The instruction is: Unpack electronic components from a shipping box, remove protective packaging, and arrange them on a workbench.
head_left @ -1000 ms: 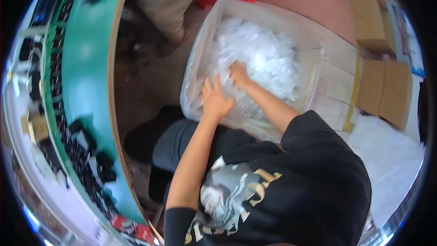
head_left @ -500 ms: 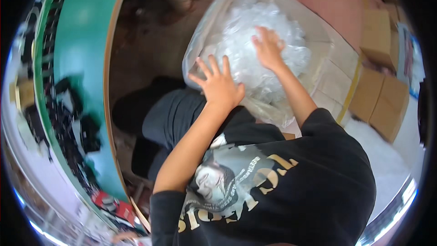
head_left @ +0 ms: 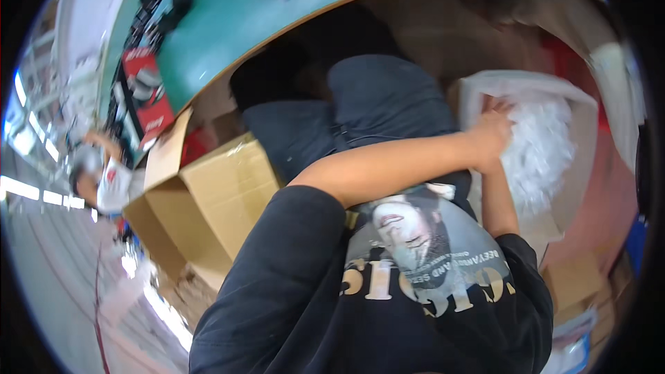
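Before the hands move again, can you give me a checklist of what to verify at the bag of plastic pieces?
1. Left hand on the white plastic pieces: ok, it lies on the heap.
2. Left hand's grip on any piece: cannot tell, the picture is blurred.
3. Right hand in sight: not ok, only the right forearm shows, below the left hand.
4. Clear bag open at the top: ok.
5. Open cardboard box apart from both hands: ok.

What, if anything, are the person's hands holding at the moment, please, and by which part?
It cannot be told: the left hand rests on the small white pieces in the clear bag; the right hand is hidden beneath it.
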`<state>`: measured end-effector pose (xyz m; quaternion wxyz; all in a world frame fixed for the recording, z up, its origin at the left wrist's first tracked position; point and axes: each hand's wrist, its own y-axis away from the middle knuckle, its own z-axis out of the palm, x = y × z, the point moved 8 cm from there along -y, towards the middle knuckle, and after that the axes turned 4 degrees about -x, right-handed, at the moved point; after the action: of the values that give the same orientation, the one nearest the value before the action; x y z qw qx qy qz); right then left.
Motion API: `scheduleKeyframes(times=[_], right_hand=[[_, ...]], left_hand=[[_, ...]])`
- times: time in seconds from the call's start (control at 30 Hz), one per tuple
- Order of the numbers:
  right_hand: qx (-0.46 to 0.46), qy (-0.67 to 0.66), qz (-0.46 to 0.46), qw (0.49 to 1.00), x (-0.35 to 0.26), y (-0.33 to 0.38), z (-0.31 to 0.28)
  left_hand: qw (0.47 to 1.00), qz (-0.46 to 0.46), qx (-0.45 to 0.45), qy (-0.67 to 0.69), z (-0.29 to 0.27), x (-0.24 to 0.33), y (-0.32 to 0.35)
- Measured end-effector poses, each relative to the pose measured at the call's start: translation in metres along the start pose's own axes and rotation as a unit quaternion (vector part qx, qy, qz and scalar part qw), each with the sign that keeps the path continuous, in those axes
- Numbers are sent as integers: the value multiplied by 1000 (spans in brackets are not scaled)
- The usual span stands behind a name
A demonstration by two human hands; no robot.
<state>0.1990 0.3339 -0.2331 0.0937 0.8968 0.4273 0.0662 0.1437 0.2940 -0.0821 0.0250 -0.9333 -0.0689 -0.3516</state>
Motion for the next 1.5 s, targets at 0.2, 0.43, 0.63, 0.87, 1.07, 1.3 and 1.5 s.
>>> scheduleKeyframes(times=[0.2, 0.43, 0.63, 0.87, 1.07, 1.3, 1.5], right_hand=[[-159, -85, -112, 977, 65, 25, -8], [-314, -112, -136, 933, -31, -57, 6], [-406, -137, -148, 891, 22, -31, -23], [-304, -203, -249, 897, 44, -1, -84], [-328, -352, -176, 859, 50, -6, -121], [-123, -363, 80, 920, 151, -52, -105], [53, -42, -162, 985, 133, -120, -237]], left_hand=[[977, -74, -88, 178, -76, 4, 49], [948, -104, 148, 262, -172, -29, 95], [929, -155, 150, 300, -227, -9, 148], [927, -144, 32, 343, -291, 94, 264], [742, -357, 217, 525, -352, 61, 538], [485, -698, 471, 235, -229, -125, 843], [499, -771, 376, -126, -192, -164, 808]])
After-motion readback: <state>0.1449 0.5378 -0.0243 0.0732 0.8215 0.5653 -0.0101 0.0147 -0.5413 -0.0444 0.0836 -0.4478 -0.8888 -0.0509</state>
